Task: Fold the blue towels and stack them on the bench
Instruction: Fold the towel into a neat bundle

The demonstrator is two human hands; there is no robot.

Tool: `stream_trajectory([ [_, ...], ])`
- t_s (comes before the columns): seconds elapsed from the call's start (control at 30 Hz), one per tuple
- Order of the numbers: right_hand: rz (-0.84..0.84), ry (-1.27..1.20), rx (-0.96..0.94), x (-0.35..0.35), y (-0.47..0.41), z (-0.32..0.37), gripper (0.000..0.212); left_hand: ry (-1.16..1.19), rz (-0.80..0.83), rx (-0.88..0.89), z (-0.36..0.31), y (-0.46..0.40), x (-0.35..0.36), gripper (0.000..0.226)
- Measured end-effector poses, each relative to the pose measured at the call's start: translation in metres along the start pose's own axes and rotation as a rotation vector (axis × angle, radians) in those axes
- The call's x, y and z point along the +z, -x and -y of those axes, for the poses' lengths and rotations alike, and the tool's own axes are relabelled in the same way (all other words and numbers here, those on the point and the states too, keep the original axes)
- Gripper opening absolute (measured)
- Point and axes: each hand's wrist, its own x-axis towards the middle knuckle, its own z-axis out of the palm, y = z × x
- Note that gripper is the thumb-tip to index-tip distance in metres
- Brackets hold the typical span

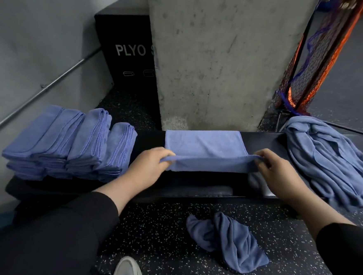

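Mid-fold at the bench, with the near edge of one towel lifted in both our hands.

The towel (205, 147) lies on the bench (262, 140) just in front of the concrete pillar (222, 58); our left hand (150, 167) and right hand (279, 174) each pinch a near corner, fingers curled round the hem. If one hand lets go early, or we carry the edge over unevenly, we judge the fold will skew and the towel may slide off toward the fallen towel (229, 239) on the floor. Left of the pillar the folded stack (68, 142) leans, and a careless drop could topple it. Right of the pillar, the unfolded heap (329, 160) overhangs the bench end and might slip.
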Motion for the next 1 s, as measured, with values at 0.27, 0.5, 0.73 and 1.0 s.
stream_trajectory([
  [0.27,-0.067,-0.405,0.106,0.004,-0.028,0.011,0.015,0.654,-0.200,-0.251,-0.009,-0.042,-0.005,0.022],
  [0.5,-0.379,-0.254,-0.014,-0.008,-0.080,0.040,0.013,0.337,-0.429,-0.064,-0.026,-0.085,-0.033,0.019],
  [0.73,-0.411,-0.219,-0.091,-0.004,-0.087,0.045,0.011,0.298,-0.437,-0.004,-0.022,-0.094,-0.041,0.026],
  [1.0,-0.376,-0.168,-0.116,-0.014,-0.076,0.040,0.011,0.172,-0.451,0.111,-0.018,-0.082,-0.048,0.023],
])
